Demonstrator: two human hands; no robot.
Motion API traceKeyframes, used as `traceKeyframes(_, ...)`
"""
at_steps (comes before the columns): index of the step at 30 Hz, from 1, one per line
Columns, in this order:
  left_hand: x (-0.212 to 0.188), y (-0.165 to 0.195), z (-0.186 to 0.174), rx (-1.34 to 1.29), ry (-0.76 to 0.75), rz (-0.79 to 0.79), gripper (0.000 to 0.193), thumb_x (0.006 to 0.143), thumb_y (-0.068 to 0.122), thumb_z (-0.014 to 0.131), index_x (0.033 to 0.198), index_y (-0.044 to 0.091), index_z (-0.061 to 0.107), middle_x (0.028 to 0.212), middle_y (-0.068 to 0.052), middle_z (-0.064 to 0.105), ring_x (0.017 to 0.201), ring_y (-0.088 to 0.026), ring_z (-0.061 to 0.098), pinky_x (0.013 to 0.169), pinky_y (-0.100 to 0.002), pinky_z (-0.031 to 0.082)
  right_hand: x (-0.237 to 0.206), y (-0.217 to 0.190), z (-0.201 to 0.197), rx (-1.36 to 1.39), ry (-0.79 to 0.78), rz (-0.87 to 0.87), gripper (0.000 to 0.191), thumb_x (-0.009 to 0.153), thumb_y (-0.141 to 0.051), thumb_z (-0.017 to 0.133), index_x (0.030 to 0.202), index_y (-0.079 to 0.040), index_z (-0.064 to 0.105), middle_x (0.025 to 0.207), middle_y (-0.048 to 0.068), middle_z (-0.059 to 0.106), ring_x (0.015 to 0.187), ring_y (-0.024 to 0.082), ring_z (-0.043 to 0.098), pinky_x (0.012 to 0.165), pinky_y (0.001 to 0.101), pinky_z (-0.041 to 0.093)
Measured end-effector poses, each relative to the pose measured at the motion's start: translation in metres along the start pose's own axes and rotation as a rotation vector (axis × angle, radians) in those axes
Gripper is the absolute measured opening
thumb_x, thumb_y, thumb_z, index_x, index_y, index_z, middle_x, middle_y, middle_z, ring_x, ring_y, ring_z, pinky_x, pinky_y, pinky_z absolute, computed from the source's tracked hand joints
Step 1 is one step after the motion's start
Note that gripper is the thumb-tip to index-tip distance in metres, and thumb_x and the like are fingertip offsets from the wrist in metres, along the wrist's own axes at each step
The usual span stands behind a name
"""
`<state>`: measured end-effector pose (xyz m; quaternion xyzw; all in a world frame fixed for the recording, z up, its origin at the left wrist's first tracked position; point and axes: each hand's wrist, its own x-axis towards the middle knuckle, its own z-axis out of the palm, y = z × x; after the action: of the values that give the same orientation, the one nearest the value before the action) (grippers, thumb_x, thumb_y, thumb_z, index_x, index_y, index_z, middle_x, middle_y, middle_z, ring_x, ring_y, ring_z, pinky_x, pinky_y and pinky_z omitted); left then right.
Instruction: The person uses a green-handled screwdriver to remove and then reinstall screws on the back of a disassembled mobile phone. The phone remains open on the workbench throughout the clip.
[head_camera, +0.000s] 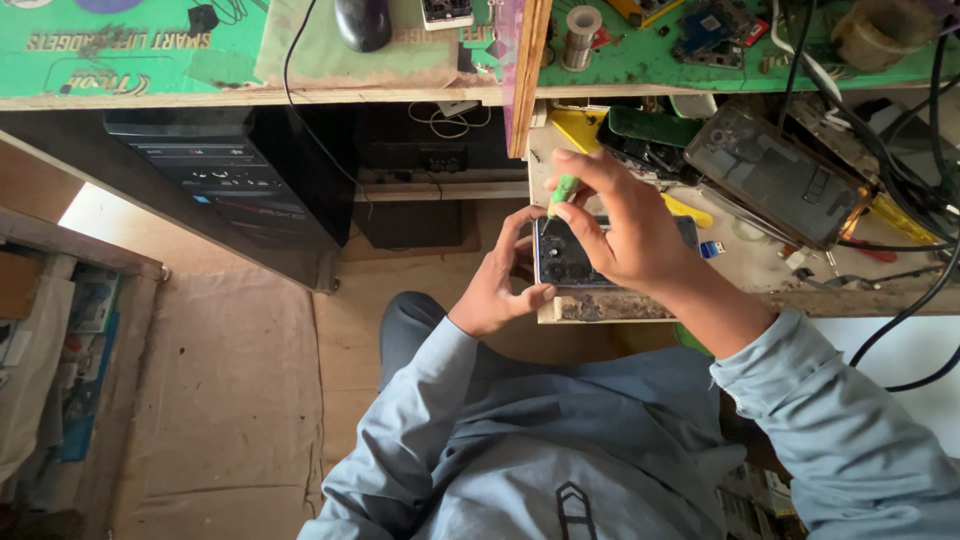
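My left hand (497, 285) grips the left end of a dark opened phone (565, 258) that lies flat at the front of a pulled-out wooden drawer (600, 306). My right hand (620, 228) pinches a small green-handled screwdriver (561, 192) between thumb and fingers. The tool points down onto the phone's upper left corner. My right hand covers most of the phone's right half.
In the drawer behind the phone lie a second opened phone (775, 178), yellow tools (578, 128), a red-handled tool (872, 251) and black cables (905, 170). Above, the green bench mat (130, 45) carries a computer mouse (362, 22), a solder spool (580, 32) and circuit boards (712, 30). A black computer tower (235, 175) stands under the bench at left.
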<state>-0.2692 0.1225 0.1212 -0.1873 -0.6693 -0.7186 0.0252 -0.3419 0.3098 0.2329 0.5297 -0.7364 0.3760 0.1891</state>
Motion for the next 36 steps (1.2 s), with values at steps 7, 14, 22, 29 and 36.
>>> traceKeyframes(7, 0.0, 0.0, -0.001, -0.002, -0.001, 0.023, 0.092, 0.084, 0.031, 0.077, 0.157, 0.011, 0.024, 0.13, -0.014, 0.066, 0.113, -0.022, 0.064, 0.107, -0.038, 0.049, 0.0, 0.004, 0.006, -0.033, 0.075, -0.035, 0.057, 0.1, -0.005, 0.077, 0.144, -0.003, 0.041, 0.112, 0.014, 0.068, 0.092, 0.024, 0.072, 0.082, 0.0339, 0.057)
traceKeyframes(14, 0.001, -0.001, 0.0, 0.016, 0.0, -0.004, 0.093, 0.082, 0.032, 0.077, 0.156, 0.01, 0.024, 0.127, -0.016, 0.067, 0.108, -0.022, 0.064, 0.106, -0.038, 0.05, 0.003, 0.002, 0.002, 0.014, 0.058, -0.007, 0.057, 0.1, -0.007, 0.076, 0.146, -0.007, 0.043, 0.12, 0.015, 0.069, 0.096, 0.025, 0.073, 0.084, 0.0356, 0.059)
traceKeyframes(22, 0.001, 0.003, 0.001, 0.002, 0.0, 0.015, 0.091, 0.082, 0.03, 0.077, 0.155, 0.01, 0.026, 0.13, -0.016, 0.065, 0.115, -0.023, 0.063, 0.11, -0.039, 0.047, 0.009, -0.002, -0.003, 0.024, 0.053, -0.112, 0.055, 0.097, -0.005, 0.074, 0.141, -0.006, 0.04, 0.131, 0.016, 0.06, 0.118, 0.034, 0.064, 0.102, 0.0446, 0.053)
traceKeyframes(29, 0.001, 0.003, 0.001, -0.007, 0.006, -0.002, 0.092, 0.081, 0.03, 0.077, 0.155, 0.009, 0.027, 0.128, -0.015, 0.065, 0.113, -0.023, 0.064, 0.108, -0.039, 0.048, 0.008, 0.001, -0.002, -0.041, 0.063, -0.115, 0.062, 0.094, -0.006, 0.08, 0.142, -0.005, 0.04, 0.132, 0.019, 0.056, 0.121, 0.036, 0.062, 0.104, 0.0445, 0.052)
traceKeyframes(36, 0.002, 0.003, 0.001, 0.015, 0.009, 0.045, 0.09, 0.082, 0.029, 0.077, 0.155, 0.009, 0.027, 0.131, -0.014, 0.064, 0.116, -0.023, 0.064, 0.109, -0.039, 0.048, 0.005, 0.002, -0.002, 0.02, 0.019, -0.09, 0.061, 0.095, -0.003, 0.076, 0.142, -0.003, 0.037, 0.122, 0.012, 0.062, 0.116, 0.035, 0.064, 0.101, 0.0441, 0.052)
